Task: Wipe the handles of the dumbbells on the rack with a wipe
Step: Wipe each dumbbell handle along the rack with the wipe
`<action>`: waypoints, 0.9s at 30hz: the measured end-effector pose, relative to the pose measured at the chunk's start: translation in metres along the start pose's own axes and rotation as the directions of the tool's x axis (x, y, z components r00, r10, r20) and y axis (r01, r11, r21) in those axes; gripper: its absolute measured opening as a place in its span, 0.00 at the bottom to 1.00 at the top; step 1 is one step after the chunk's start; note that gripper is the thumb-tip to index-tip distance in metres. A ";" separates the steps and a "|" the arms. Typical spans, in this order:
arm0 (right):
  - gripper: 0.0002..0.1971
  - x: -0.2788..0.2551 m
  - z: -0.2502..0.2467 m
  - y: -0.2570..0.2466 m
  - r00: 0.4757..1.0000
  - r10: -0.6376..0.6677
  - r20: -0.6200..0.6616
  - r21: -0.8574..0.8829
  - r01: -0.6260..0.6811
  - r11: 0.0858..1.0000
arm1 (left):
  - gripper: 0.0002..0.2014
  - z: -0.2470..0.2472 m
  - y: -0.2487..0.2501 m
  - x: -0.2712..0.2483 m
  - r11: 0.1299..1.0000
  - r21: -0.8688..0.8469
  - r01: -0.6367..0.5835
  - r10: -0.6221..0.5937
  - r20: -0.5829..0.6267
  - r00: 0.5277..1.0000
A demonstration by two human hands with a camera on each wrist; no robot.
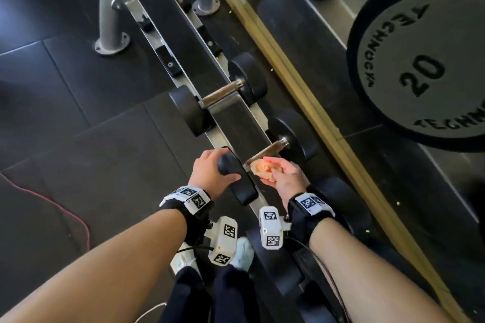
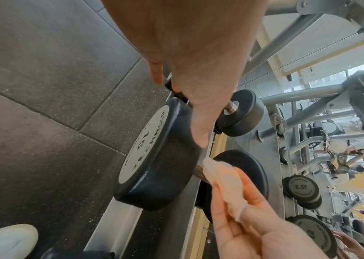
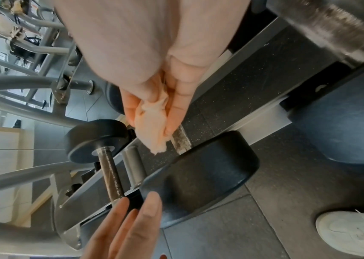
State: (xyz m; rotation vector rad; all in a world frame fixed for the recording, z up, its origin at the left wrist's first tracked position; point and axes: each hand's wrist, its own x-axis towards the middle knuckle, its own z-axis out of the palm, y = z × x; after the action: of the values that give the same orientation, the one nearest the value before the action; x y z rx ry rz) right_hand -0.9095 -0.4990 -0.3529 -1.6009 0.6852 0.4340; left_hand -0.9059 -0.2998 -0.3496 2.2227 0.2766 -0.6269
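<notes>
The near dumbbell lies across the low rack (image 1: 183,42). Its knurled handle (image 1: 270,149) runs between a front head (image 1: 236,173) and a back head (image 1: 294,139). My left hand (image 1: 207,170) rests on the front head (image 2: 154,166), its fingers (image 3: 150,210) straight against the rubber. My right hand (image 1: 286,178) pinches a crumpled pale orange wipe (image 1: 262,168) at the front end of the handle (image 3: 182,142). The wipe (image 2: 225,180) touches the handle beside the front head. A second dumbbell, its handle (image 1: 223,93) bare, sits farther along the rack.
A big black head marked 20 (image 1: 420,68) sits on the upper tier at the right. A wood-framed mirror (image 1: 301,81) runs behind the rack. A larger dumbbell (image 1: 341,204) lies under my right wrist. Grey rack legs (image 1: 110,8) and a red cable (image 1: 52,202) are on the dark floor.
</notes>
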 end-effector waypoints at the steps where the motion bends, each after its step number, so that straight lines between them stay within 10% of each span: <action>1: 0.21 0.010 0.003 0.002 1.000 0.015 0.004 0.003 -0.015 1.000 | 0.38 0.002 -0.003 0.005 1.000 -0.020 -0.003 0.003 0.004 1.000; 12: 0.23 0.061 0.009 0.003 0.989 -0.106 0.107 -0.465 0.144 0.874 | 0.42 0.011 -0.012 0.018 0.993 -0.117 0.021 -0.017 0.031 0.999; 17: 0.21 0.060 0.000 -0.011 0.879 -0.349 0.324 -0.895 0.405 0.189 | 0.43 0.012 -0.010 0.019 0.989 -0.141 0.053 -0.048 0.033 0.998; 19: 0.20 0.059 0.000 -0.015 0.839 -0.357 0.410 -0.889 0.455 0.048 | 0.43 0.011 -0.009 0.021 0.988 -0.136 0.073 -0.068 0.041 0.997; 27: 0.31 0.059 0.000 -0.015 0.781 -0.224 0.583 -0.795 0.605 0.040 | 0.42 0.011 -0.009 0.020 0.989 -0.125 0.083 -0.077 0.050 0.996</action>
State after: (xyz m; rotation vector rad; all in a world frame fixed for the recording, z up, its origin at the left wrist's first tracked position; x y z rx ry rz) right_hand -0.8560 -0.5085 -0.3790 -2.7793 -0.6140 0.7172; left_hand -0.8963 -0.3022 -0.3721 2.0811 0.3741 -0.6825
